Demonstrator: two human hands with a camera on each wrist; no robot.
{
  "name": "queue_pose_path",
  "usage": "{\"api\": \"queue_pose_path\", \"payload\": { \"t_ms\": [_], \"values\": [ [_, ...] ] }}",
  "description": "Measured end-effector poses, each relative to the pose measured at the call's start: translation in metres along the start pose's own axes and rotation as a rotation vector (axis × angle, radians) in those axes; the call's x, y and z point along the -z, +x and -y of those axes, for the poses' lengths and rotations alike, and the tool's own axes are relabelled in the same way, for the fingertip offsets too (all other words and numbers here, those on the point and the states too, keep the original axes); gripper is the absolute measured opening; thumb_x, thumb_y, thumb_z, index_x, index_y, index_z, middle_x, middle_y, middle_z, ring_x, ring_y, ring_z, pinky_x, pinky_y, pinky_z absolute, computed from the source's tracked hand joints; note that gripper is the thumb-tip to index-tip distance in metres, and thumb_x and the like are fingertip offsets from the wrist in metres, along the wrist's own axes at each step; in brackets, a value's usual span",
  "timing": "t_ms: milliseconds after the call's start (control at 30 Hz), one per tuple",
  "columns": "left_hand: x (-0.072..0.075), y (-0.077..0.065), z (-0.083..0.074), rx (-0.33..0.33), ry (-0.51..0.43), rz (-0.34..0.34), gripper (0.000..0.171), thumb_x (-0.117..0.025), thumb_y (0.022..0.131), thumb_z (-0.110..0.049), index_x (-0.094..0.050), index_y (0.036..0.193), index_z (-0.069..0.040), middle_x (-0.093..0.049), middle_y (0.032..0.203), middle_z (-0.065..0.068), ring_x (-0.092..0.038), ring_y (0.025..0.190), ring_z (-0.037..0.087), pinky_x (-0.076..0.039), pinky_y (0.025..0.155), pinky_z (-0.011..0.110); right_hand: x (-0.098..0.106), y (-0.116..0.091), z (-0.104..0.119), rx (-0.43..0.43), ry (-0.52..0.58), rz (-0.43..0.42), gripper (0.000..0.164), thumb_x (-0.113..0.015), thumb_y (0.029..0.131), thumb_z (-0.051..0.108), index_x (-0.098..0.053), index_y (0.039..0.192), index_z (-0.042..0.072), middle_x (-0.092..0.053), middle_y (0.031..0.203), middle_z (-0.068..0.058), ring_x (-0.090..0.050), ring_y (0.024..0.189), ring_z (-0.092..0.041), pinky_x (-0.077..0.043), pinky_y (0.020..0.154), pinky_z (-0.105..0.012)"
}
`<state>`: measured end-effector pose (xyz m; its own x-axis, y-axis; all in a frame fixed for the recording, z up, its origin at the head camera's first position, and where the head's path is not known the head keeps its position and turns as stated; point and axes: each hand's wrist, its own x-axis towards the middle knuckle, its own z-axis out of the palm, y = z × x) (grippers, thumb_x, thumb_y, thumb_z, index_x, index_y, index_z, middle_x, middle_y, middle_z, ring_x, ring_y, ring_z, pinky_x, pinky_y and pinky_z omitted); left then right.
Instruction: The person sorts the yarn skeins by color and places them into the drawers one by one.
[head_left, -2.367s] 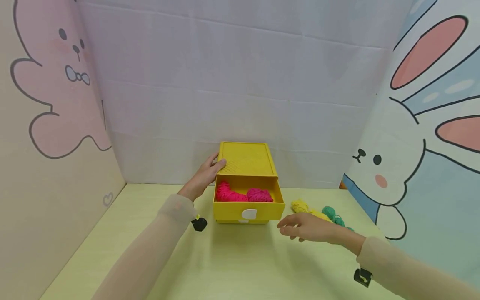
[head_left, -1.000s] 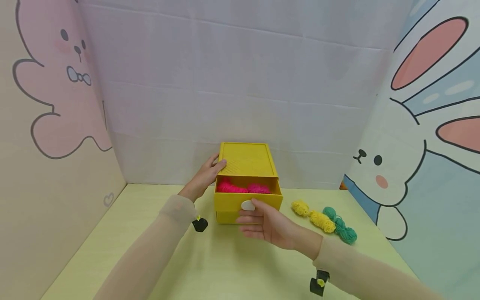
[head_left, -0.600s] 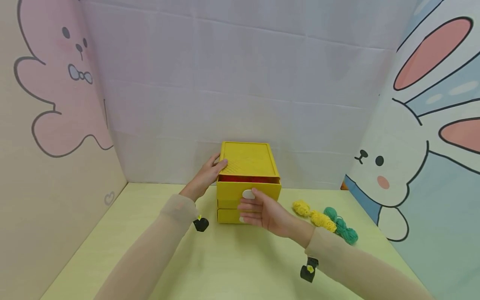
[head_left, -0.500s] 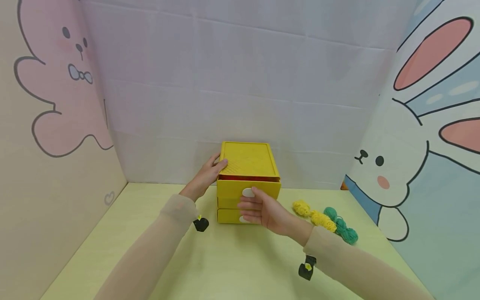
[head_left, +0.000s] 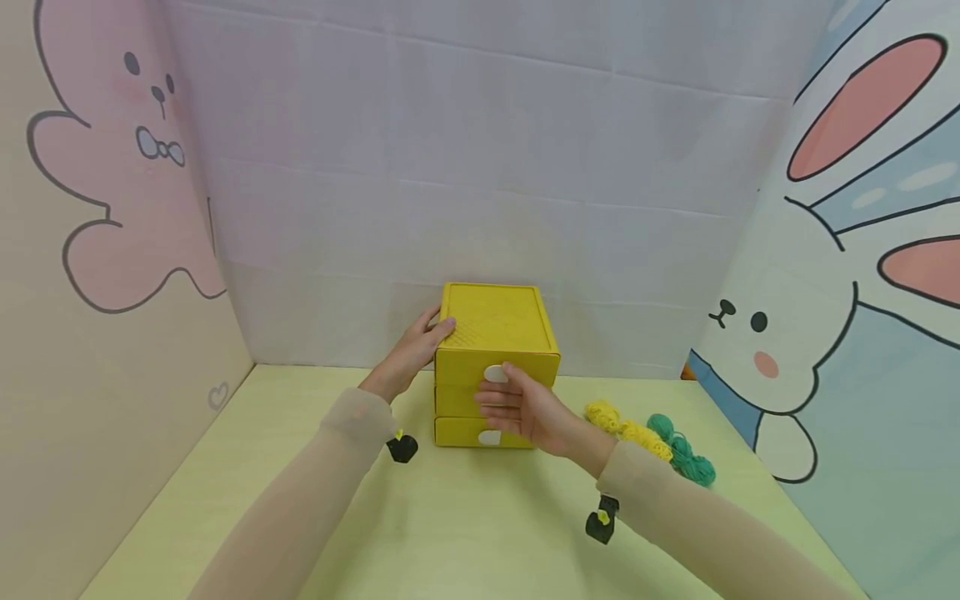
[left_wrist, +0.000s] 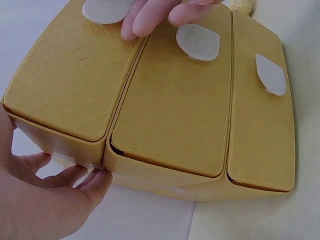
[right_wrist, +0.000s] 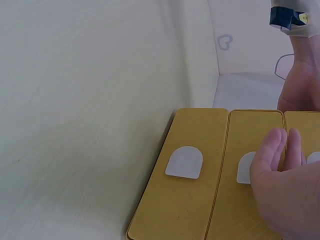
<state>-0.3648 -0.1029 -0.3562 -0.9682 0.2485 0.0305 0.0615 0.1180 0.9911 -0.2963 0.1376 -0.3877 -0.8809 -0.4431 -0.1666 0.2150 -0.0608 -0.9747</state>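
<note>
A small yellow drawer box (head_left: 498, 321) with three stacked drawers stands on the table against the back wall. My left hand (head_left: 408, 354) holds its left side, thumb over the top edge and fingers bent against the side wall (left_wrist: 65, 147). With fingers extended, my right hand (head_left: 536, 412) presses the front of the top drawer (head_left: 459, 368), thumb at its white tab (head_left: 495, 373). All three drawer fronts sit flush in the frame. The pink yarn inside the top drawer is hidden. Below, the bottom drawer's white tab (right_wrist: 185, 162) shows in the right wrist view.
Right of the box lie a yellow yarn skein (head_left: 647, 440) and a green yarn skein (head_left: 682, 450) on the pale table (head_left: 465, 533). A white cloth wall (head_left: 480, 167) rises behind; side walls with cartoon animals flank the table.
The right hand came from the right onto the top drawer's front and pushed it fully in, covering the pink yarn. The left hand kept its hold on the box.
</note>
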Motion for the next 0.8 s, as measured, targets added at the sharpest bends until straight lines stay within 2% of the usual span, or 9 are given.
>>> {"api": "queue_pose_path", "payload": {
  "t_ms": [267, 533, 800],
  "values": [
    [0.0, 0.002, 0.001, 0.008, 0.007, 0.008, 0.074, -0.05, 0.112, -0.048, -0.013, 0.173, -0.026, -0.036, 0.167, 0.015, -0.049, 0.146, 0.035, -0.036, 0.124, 0.054, -0.001, 0.001, 0.002, 0.005, 0.012, -0.028, 0.072, -0.04, 0.113, 0.055, -0.054, 0.15, -0.005, -0.073, 0.13, -0.006, -0.065, 0.129, -0.03, -0.057, 0.103, -0.033],
    [0.001, 0.001, 0.001, 0.007, -0.002, 0.007, 0.075, -0.05, 0.112, -0.049, -0.013, 0.173, -0.026, -0.036, 0.168, 0.015, -0.048, 0.147, 0.035, -0.035, 0.125, 0.054, 0.0, 0.002, 0.003, -0.026, -0.026, -0.009, 0.073, -0.039, 0.113, 0.058, -0.053, 0.152, -0.002, -0.066, 0.144, -0.012, -0.062, 0.132, -0.033, -0.056, 0.105, -0.034],
    [0.0, 0.0, 0.002, 0.011, -0.01, 0.008, 0.075, -0.051, 0.112, -0.049, -0.013, 0.173, -0.027, -0.035, 0.169, 0.014, -0.049, 0.147, 0.035, -0.035, 0.125, 0.054, 0.009, -0.005, 0.005, -0.033, -0.079, 0.072, 0.076, -0.037, 0.112, 0.061, -0.046, 0.158, 0.001, -0.052, 0.158, -0.02, -0.051, 0.142, -0.044, -0.054, 0.109, -0.038]
  ]
}}
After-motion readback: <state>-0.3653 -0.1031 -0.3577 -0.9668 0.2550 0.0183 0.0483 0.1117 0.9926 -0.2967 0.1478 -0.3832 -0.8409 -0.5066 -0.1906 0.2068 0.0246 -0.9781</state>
